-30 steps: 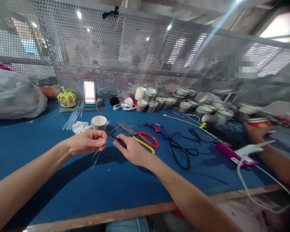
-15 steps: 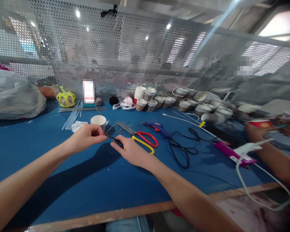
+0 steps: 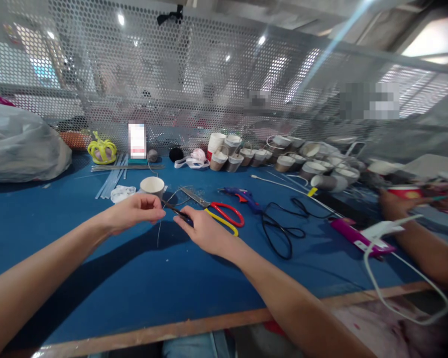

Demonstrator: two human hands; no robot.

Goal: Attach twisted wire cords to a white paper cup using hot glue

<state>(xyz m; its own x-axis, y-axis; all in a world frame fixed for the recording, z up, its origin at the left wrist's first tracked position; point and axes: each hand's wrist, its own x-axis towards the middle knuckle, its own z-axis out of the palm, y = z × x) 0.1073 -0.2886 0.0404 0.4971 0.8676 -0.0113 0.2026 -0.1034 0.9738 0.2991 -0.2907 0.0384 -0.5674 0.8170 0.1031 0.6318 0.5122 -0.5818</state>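
Blue covered the table (image 3: 194, 288), edged along the near side with a brown strip (image 3: 194, 327). Over its left half the left hand (image 3: 144, 211) held thumb and forefinger pressed together on a thin wire (image 3: 159, 236), whose loose end hung below the fingertips, above the tabletop. From the other side the right hand (image 3: 205, 228) was closed around a slim dark tool (image 3: 175, 209), its tip pointing at the left fingertips; whether the tip gripped the wire could not be told. Just behind the left hand stood a white cup (image 3: 152, 186), upright, with a white ribbon (image 3: 123, 193) bunched beside it.

Near the right hand lay scissors (image 3: 210, 204), blades parted, one handle red and one yellow. Farther right were a blue glue gun (image 3: 242, 196), with its black cord (image 3: 289, 233) in loops, and a purple device (image 3: 358, 236). Along the back stood a phone (image 3: 137, 141), a yellow-wrapped bundle (image 3: 102, 150) and a cluster of small pots (image 3: 313, 170), some with handles. At the far right a co-worker's hand (image 3: 393, 204) was at a red cup (image 3: 405, 192); its grip was too blurred to tell.
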